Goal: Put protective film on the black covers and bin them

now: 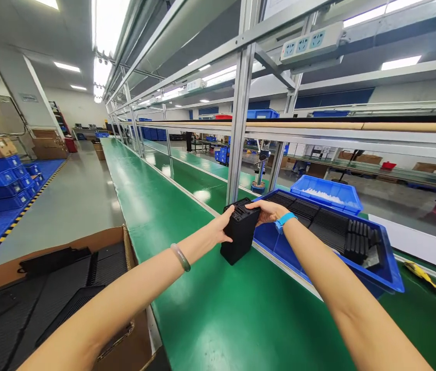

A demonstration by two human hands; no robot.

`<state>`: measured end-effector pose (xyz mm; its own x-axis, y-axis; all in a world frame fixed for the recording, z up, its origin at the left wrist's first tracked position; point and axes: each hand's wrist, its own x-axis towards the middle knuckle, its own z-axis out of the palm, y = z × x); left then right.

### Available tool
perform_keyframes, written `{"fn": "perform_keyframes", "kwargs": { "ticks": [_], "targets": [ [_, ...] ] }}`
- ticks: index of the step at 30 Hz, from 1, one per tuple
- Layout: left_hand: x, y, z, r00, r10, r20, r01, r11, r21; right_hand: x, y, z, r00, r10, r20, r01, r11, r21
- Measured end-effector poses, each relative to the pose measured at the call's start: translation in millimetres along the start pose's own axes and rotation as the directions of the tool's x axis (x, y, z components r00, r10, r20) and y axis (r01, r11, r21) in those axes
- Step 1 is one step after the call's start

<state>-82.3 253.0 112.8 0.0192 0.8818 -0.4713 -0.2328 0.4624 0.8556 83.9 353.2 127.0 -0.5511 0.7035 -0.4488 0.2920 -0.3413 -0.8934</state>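
A black rectangular box-like plastic case (238, 238) stands upright on the green bench top (202, 309), close to a metal post. My left hand (223, 226) grips its left side, thumb near the top edge. On the other side, my right hand (267, 210) holds the upper right corner with fingers partly hidden behind it. Slots or openings show on the case's top face. Just right of it sits a blue bin (393, 268) filled with rows of thin black plastic parts (328, 229).
A cardboard box (125, 247) with black ribbed panels (63, 278) stands at lower left. Behind the bin is a smaller blue tray (326, 188) with white pieces. A yellow-handled screwdriver (421, 273) lies at right. The metal post (239, 118) rises behind the case.
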Motion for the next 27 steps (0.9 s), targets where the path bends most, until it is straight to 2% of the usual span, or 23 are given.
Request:
{"fn": "perform_keyframes", "kwargs": {
  "ticks": [7,17,19,21,24,27],
  "targets": [
    [-1,3,3.1,0.999,-0.032,0.006,0.032,0.998,-0.05,12,0,-11,0.999,0.025,0.024,-0.025,1.0,0.009],
    [-15,0,-11.2,0.994,-0.107,0.028,0.111,0.968,-0.227,14,5,-13,0.998,-0.042,-0.051,0.047,0.993,0.112],
    [-16,-10,-15.6,0.994,-0.106,-0.003,0.101,0.955,-0.279,10,12,-13,0.994,-0.082,-0.071,0.092,0.983,0.158],
    [-15,-28,-19.6,0.991,-0.12,-0.052,0.096,0.939,-0.331,5,29,-13,0.989,-0.12,-0.091,0.137,0.969,0.208],
    [-8,-67,-20.9,0.974,-0.167,-0.15,0.097,0.916,-0.39,5,71,-11,0.982,-0.135,-0.132,0.168,0.944,0.285],
    [5,-104,-13.8,0.956,-0.13,-0.262,0.011,0.913,-0.409,16,117,-6,0.978,-0.09,-0.187,0.152,0.925,0.349]
  ]
}}
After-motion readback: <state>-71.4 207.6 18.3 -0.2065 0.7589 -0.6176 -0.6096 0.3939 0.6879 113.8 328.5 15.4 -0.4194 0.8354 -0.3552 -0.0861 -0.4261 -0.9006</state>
